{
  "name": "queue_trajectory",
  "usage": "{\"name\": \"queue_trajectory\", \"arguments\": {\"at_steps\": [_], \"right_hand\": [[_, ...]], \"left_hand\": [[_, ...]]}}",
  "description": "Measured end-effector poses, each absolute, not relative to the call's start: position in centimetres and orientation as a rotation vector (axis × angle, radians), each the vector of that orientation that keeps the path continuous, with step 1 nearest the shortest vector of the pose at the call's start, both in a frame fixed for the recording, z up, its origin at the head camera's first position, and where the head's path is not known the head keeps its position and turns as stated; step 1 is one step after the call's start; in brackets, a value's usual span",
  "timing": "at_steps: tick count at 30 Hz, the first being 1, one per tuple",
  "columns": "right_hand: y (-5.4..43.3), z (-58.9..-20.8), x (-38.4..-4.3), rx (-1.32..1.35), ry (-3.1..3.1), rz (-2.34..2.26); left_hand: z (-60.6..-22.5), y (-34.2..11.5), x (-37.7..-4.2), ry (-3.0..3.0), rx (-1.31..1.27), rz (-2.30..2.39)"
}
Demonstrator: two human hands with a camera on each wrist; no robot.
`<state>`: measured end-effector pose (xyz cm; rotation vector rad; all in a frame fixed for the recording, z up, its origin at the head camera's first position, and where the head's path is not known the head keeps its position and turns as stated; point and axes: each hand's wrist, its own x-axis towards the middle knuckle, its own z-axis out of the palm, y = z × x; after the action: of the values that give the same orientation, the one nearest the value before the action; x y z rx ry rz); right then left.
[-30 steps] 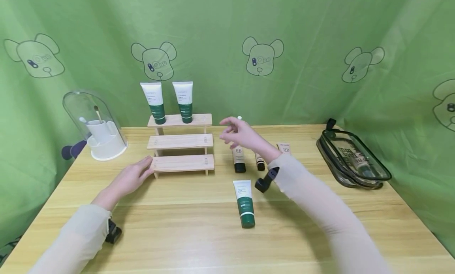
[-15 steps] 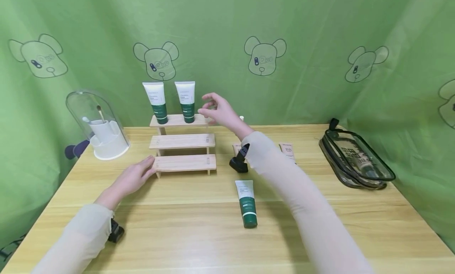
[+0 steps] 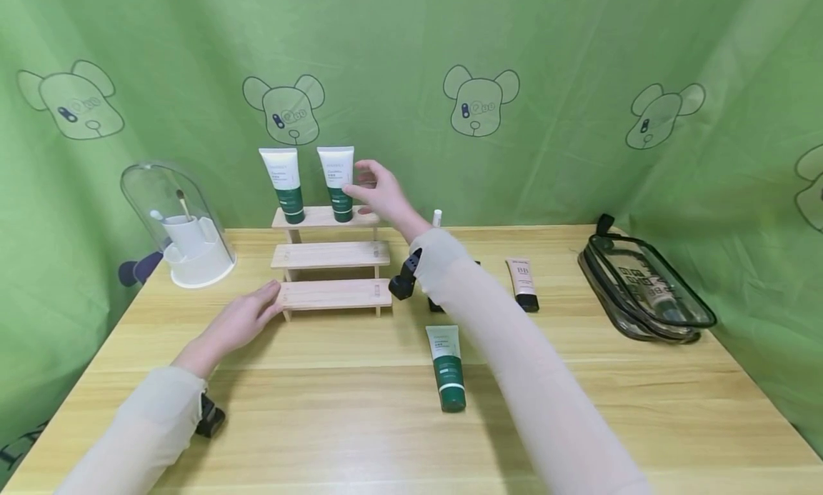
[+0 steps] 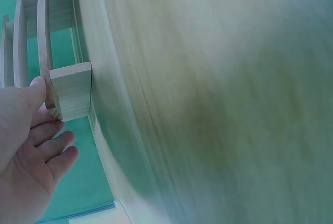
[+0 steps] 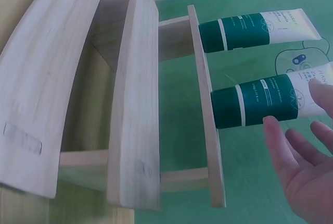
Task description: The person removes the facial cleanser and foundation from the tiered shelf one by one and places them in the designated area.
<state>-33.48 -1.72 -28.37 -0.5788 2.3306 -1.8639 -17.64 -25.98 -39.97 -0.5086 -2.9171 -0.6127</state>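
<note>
A three-tier wooden display stand (image 3: 331, 254) stands on the table. My left hand (image 3: 239, 322) pinches the left end of its lowest board, thumb on top and fingertips underneath in the left wrist view. Two white-and-green squeeze tubes are upright on the top tier, the left tube (image 3: 283, 177) and the right tube (image 3: 336, 173). My right hand (image 3: 383, 196) is beside the right tube, fingers loosely bent and spread. In the right wrist view its thumb (image 5: 323, 95) overlaps the tube's white part and a fingertip is right at the green edge. A third white-and-green tube (image 3: 448, 372) lies on the table.
A beige BB cream tube (image 3: 522, 281) lies at the right; other items are mostly hidden behind my right arm. A clear black-edged pouch (image 3: 633, 302) is farther right. A domed brush holder (image 3: 193, 248) stands at the left, and a green curtain (image 3: 398, 102) hangs behind.
My right hand has moved left from above the beige tubes to the right tube on the top tier. The left hand keeps its hold on the stand.
</note>
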Motion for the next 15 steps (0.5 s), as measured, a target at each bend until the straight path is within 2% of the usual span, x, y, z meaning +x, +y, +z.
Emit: {"name": "queue_trajectory", "arguments": {"at_steps": [15], "right_hand": [[-2.9,-28.7,-33.6,-0.471,2.281,-1.974]], "left_hand": [[-40.0,-26.0,-17.7,-2.914,-0.513,-0.625]]}}
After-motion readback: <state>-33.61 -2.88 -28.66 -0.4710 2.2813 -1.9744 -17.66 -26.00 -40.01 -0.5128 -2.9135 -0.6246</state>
